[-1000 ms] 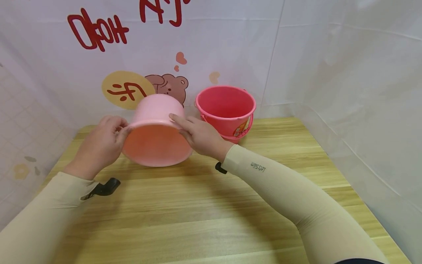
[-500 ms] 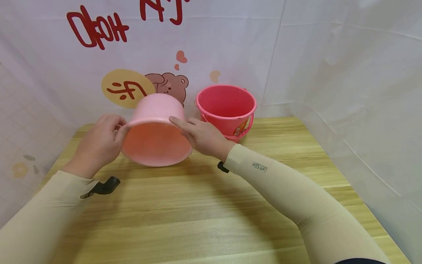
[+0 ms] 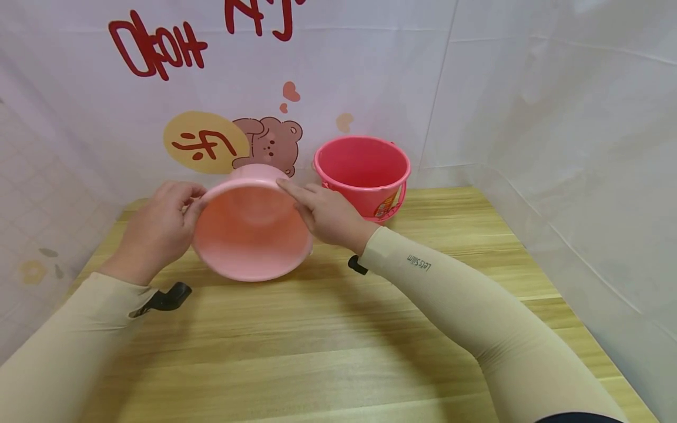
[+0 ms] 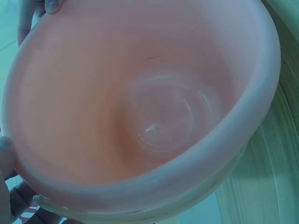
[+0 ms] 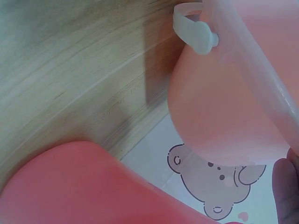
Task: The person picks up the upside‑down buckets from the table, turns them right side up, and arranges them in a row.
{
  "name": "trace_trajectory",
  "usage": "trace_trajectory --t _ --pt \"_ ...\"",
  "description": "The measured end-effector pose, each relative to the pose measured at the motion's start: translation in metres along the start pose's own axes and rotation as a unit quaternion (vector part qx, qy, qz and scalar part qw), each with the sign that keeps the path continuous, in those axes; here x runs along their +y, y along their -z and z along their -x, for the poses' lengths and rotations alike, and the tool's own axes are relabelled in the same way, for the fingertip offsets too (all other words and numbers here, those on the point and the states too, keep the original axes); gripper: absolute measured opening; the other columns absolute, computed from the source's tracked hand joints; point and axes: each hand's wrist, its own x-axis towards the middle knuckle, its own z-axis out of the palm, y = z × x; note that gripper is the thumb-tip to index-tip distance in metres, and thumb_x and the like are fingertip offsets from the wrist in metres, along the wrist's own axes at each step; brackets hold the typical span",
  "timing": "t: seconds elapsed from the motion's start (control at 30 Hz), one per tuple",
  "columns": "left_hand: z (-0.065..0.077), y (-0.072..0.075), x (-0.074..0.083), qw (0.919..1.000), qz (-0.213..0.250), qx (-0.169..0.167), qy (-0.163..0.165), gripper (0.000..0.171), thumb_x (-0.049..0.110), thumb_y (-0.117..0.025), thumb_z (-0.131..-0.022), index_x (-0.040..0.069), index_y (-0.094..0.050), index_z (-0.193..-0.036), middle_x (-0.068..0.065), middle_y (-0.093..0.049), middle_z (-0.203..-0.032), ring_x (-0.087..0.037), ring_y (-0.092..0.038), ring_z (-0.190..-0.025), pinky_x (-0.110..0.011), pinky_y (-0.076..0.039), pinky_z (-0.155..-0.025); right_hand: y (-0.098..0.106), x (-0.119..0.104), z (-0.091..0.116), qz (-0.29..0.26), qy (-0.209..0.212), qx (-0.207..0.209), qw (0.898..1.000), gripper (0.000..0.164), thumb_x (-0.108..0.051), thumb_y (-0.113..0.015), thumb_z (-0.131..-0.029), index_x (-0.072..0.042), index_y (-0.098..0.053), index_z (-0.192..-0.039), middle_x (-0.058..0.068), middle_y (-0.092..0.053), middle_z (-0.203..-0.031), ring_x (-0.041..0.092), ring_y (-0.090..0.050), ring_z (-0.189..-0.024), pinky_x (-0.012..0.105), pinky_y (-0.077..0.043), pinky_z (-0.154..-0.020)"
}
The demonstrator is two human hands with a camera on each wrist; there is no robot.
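A light pink bucket lies tilted, its round mouth turned toward me and its inside bare. My left hand grips the rim at the left, thumb over the edge; fingers show at that rim in the left wrist view. At the upper right of the same rim, my right hand holds on, index finger stretched along the edge. The right wrist view shows a pale handle joined to the bucket's side, and one of my right fingertips by the rim.
A darker pink bucket with an orange label stands upright just right of my right hand, its handle hanging down. Both are on a wood-grain table. White printed sheeting with a cartoon bear rises behind and at the sides.
The light pink bucket has tipped further, so its mouth faces me more and its base shows inside; less of its outer wall shows. Both hands stay on the rim. The darker bucket has not moved.
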Motion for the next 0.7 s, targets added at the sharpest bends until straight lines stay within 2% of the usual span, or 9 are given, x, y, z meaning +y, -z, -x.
trace_trajectory --t 0.17,0.33,0.5,0.7 --pt "0.0000 0.0004 0.0019 1.0000 -0.003 0.004 -0.005 0.033 0.026 -0.051 -0.112 0.003 -0.063 -0.132 -0.024 -0.056 -0.133 -0.042 -0.053 -0.117 -0.066 -0.052 -0.089 0.0025 -0.0010 0.0003 0.003 -0.009 -0.008 1.000 0.061 -0.021 -0.059 -0.108 -0.022 -0.038 -0.165 0.006 -0.067 -0.112 0.018 -0.059 -0.090 0.026 -0.057 -0.081" --pt "0.0017 0.0000 0.0013 0.9995 -0.008 0.018 -0.026 0.033 0.023 -0.053 -0.111 0.005 -0.064 -0.136 -0.025 -0.057 -0.136 -0.043 -0.054 -0.120 -0.068 -0.052 -0.091 0.0044 -0.0017 0.0004 0.002 -0.017 -0.020 1.000 0.063 -0.022 -0.058 -0.109 -0.022 -0.034 -0.167 0.006 -0.066 -0.115 0.018 -0.060 -0.094 0.027 -0.058 -0.084" --pt "0.0034 -0.0015 -0.0022 0.9986 -0.019 0.027 -0.042 0.042 0.022 -0.056 -0.110 0.008 -0.058 -0.149 -0.026 -0.056 -0.141 -0.045 -0.057 -0.116 -0.066 -0.053 -0.087 0.0049 0.0000 -0.0004 -0.010 -0.030 -0.032 0.999 0.066 -0.023 -0.056 -0.109 -0.024 -0.028 -0.168 0.007 -0.066 -0.120 0.019 -0.061 -0.099 0.030 -0.059 -0.089" --pt "0.0049 -0.0038 -0.0077 0.9959 -0.034 0.040 -0.073 0.055 0.016 -0.066 -0.104 0.011 -0.051 -0.157 -0.025 -0.055 -0.140 -0.045 -0.058 -0.113 -0.063 -0.054 -0.085 0.0054 0.0041 -0.0028 -0.023 -0.029 -0.028 0.999 0.065 -0.022 -0.056 -0.109 -0.020 -0.028 -0.168 0.009 -0.065 -0.137 0.023 -0.065 -0.118 0.035 -0.057 -0.104"
